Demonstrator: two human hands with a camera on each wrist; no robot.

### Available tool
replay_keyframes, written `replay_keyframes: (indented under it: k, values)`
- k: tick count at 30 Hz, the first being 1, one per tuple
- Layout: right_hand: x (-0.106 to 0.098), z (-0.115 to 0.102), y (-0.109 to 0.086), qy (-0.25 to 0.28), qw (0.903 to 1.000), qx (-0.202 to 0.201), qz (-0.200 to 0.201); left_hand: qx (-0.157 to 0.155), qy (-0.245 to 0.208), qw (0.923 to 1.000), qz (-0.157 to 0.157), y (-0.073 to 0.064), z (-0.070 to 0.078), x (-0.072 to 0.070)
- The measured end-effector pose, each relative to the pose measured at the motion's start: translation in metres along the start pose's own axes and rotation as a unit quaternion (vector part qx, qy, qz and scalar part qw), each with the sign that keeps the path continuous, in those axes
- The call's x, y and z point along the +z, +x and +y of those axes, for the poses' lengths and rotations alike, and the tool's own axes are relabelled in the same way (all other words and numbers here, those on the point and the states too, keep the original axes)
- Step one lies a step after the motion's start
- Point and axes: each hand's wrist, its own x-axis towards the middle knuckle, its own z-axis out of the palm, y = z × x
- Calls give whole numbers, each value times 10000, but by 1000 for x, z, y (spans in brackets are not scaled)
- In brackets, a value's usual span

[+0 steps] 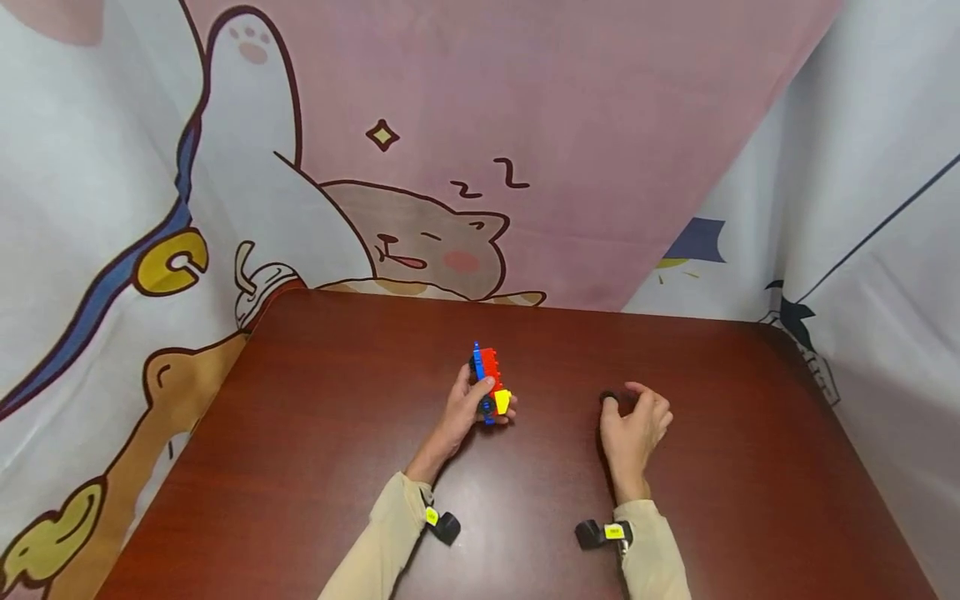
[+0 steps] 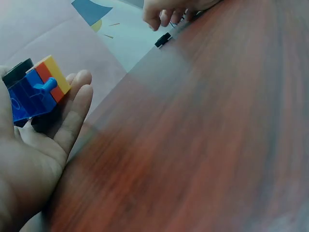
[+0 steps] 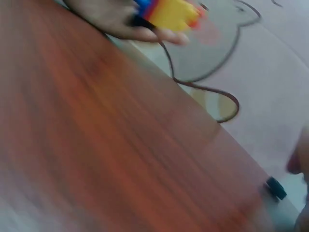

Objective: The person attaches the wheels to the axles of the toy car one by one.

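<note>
A toy car [image 1: 489, 379] of building bricks lies in my left hand [image 1: 462, 408], its thumb across the side and fingers beneath. The car has a blue base, red bricks, a yellow brick and black wheels. In the left wrist view its blue end [image 2: 43, 92] shows a knob-like hitch. On the table to the right is a small black wheel [image 1: 609, 396], also seen in the right wrist view as a dark wheel [image 3: 276, 188]. My right hand [image 1: 635, 425] hovers by this wheel, thumb and bent forefinger apart, with a gap between fingers and wheel in both wrist views.
The brown wooden table [image 1: 315, 467] runs back to a hanging cloth [image 1: 600, 150] printed with cartoon animals. Cloth also hangs along the left and right sides. A small black camera [image 1: 447, 528] is strapped at the left wrist and another camera [image 1: 590, 535] at the right.
</note>
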Motion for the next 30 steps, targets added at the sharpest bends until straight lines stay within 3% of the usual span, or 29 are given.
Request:
replay_keyframes:
  k: [2, 5, 12, 18, 21, 24, 30]
  values:
    - [-5, 2, 5, -320, 9983, 270, -393, 66, -24, 10000, 21, 1, 0, 0]
    - [-7, -1, 6, -634, 9951, 217, -732, 127, -43, 9999, -6, 2, -1, 0]
    - [-5, 1, 5, -821, 9928, 46, -876, 92, -11, 9998, -174, 2, -2, -1]
    - [-6, 2, 2, 577, 9943, -605, -654, 361, -5, 9988, -340, 3, -6, 4]
    - [-5, -8, -7, 1305, 9844, -1135, -317, 213, 183, 9981, -555, 3, -7, 8]
    - [2, -33, -23, 1723, 9707, -1673, -106, -46, 528, 9961, -706, 1, -5, 11]
    - [22, -89, -58, 2087, 9461, -2433, -458, -175, 1499, 9874, -470, -2, 3, 11]
